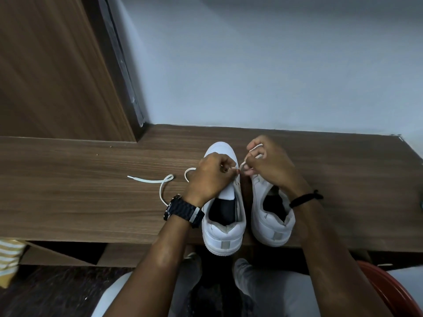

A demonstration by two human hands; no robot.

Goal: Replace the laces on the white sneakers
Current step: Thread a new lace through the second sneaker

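A: Which step?
B: Threading, I'd judge. Both sneakers sit on the wooden bench (91, 202); left hand (209, 177) and right hand (269, 164) each pinch the white lace (160, 181) over the left sneaker (223, 225).
A: Next?
B: Feeding a tip through 1 eyelet. Eyelets are hidden behind the hands; the right sneaker (270, 225) is partly covered

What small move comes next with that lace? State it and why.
Probably draw the white lace taut with the right hand while the left hand steadies the left sneaker. Both hands pinch it above the eyelets, and a long slack tail lies loose on the wooden table.
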